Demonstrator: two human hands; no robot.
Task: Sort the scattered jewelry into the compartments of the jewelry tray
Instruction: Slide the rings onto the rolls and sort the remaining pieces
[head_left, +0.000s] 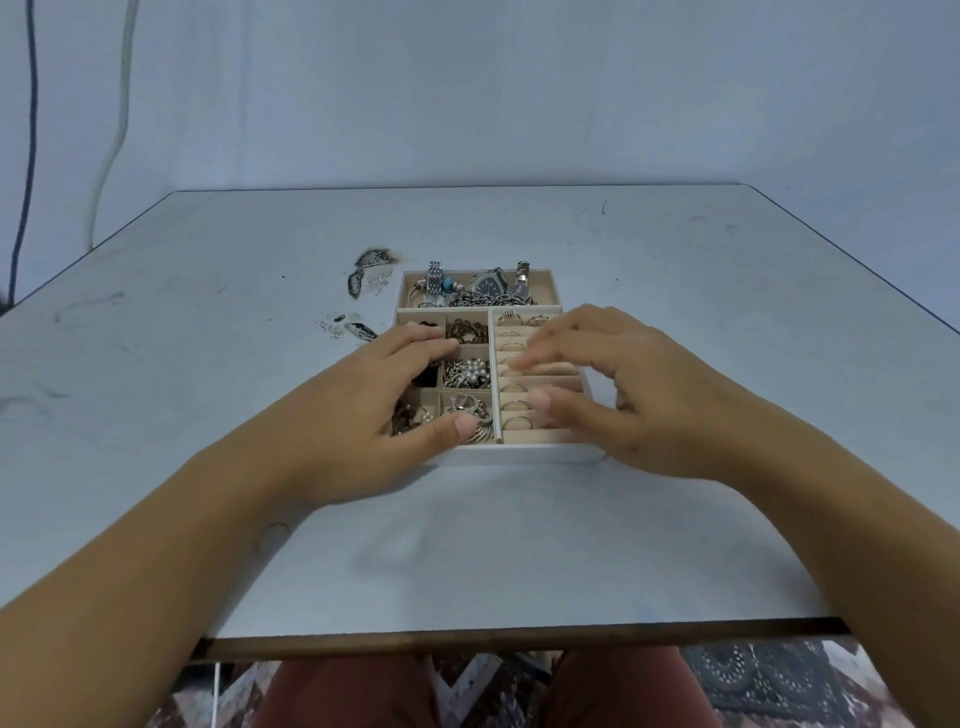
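Jewelry tray mid-bench, compartments filled: watches and chains in far section, rings in right slots, small pieces in left squares. Left hand spread flat over left squares, gripping nothing visible. Right hand over ring slots, fingers loosely apart, blurred; hold on anything, cannot tell.

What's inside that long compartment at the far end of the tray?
In the far compartment: a dark-faced watch, metal watch bands, chains and a turquoise bead. Whatever lies beneath that pile is covered.
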